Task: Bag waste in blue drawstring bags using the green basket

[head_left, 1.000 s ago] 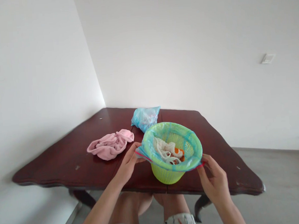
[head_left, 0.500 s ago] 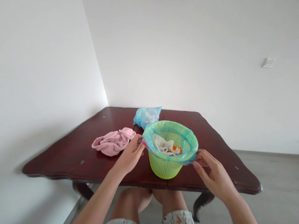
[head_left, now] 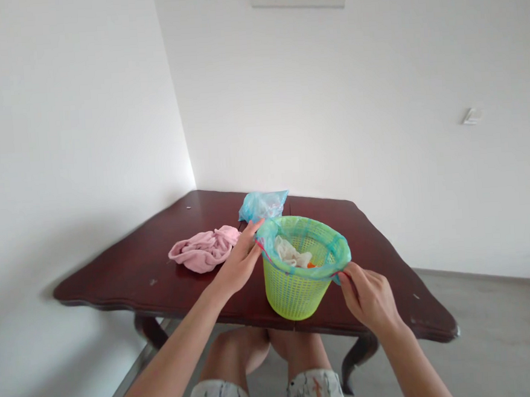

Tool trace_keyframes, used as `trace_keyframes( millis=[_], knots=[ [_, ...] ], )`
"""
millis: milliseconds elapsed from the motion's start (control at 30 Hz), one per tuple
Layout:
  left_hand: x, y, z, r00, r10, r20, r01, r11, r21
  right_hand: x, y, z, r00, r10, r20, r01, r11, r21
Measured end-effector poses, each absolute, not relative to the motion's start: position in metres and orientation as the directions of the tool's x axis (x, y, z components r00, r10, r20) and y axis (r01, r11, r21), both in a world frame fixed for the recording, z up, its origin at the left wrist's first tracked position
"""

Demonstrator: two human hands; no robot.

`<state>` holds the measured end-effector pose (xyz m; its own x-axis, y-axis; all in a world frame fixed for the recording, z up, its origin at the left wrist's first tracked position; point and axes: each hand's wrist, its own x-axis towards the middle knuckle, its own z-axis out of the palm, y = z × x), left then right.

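A yellow-green mesh wastebasket [head_left: 294, 296] stands upright near the table's front edge. A thin blue plastic trash bag [head_left: 339, 251] with a red drawstring lines it and is folded over the rim. Crumpled white waste [head_left: 289, 252] and a small orange piece [head_left: 312, 265] lie inside. My left hand [head_left: 240, 261] is at the left side of the rim, thumb and fingers closed on the bag's edge by the red drawstring. At the right front of the rim, my right hand [head_left: 369, 291] pinches the bag's edge just outside the basket.
A crumpled pink cloth [head_left: 205, 250] lies left of the basket. Behind it sits a filled blue plastic bag [head_left: 262, 205]. The dark wooden table [head_left: 129, 274] has a wavy edge and meets white walls at the back. My legs are below its front edge.
My right hand has moved slightly up and closed more tightly on the bag's edge. My left hand has slid a little up along the rim. The basket's opening looks tilted slightly away.
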<state>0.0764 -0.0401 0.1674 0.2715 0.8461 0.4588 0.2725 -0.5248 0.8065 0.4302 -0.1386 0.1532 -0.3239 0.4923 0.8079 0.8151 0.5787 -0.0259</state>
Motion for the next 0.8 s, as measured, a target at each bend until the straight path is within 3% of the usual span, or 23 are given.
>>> trace_keyframes(
  millis=[133, 267, 467, 600, 700, 800],
  knots=[
    [0.082, -0.053, 0.169, 0.316, 0.774, 0.549, 0.336, -0.632, 0.698, 0.422, -0.141, 0.156, -0.414, 0.433, 0.801, 0.775, 0.629, 0.060],
    [0.088, -0.064, 0.165, 0.293, 0.762, 0.578, 0.309, -0.647, 0.697, 0.419, -0.143, 0.151, -0.452, 0.395, 0.800, 0.743, 0.663, 0.093],
    [0.082, -0.063, 0.166, 0.345, 0.828, 0.441, 0.302, -0.543, 0.783, 0.416, -0.144, 0.147, -0.531, 0.220, 0.818, 0.608, 0.772, 0.187],
    [0.084, -0.058, 0.173, 0.364, 0.831, 0.421, 0.334, -0.539, 0.773, 0.412, -0.144, 0.147, -0.560, 0.180, 0.809, 0.555, 0.807, 0.205],
    [0.090, -0.060, 0.176, 0.324, 0.796, 0.511, 0.376, -0.604, 0.703, 0.406, -0.146, 0.144, -0.483, 0.206, 0.851, 0.540, 0.835, 0.104],
    [0.096, -0.067, 0.176, 0.303, 0.729, 0.613, 0.387, -0.682, 0.620, 0.399, -0.147, 0.139, -0.307, 0.298, 0.904, 0.532, 0.841, -0.097]
  ],
)
